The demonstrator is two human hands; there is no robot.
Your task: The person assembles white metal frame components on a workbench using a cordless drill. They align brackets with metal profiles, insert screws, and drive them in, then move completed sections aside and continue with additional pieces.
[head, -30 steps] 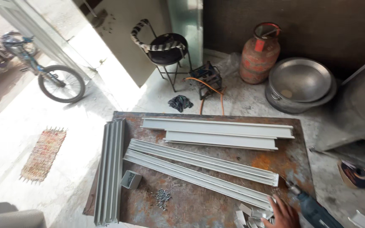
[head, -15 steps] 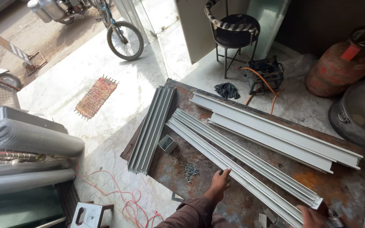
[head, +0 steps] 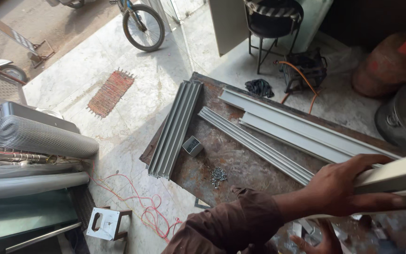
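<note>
Your left hand (head: pixel 348 188) wraps its fingers around a pale aluminium profile (head: pixel 395 176) above the rusty desk (head: pixel 222 155); your right hand (head: pixel 318 242) shows below, its fingers' spread unclear.

I see matt grey metal rails (head: pixel 278 136) lying on a rusty, rough steel tabletop (head: pixel 240 162), where small shiny screws (head: pixel 218 175) glint. My left hand (head: pixel 348 190), its sleeve (head: pixel 236 226) of brown cloth, grips a smooth, pale metal profile (head: pixel 395 176). The floor (head: pixel 137 117) is polished stone.

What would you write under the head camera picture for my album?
Left hand grips a pale aluminium profile above a rusty metal table strewn with more profiles and loose screws.
</note>
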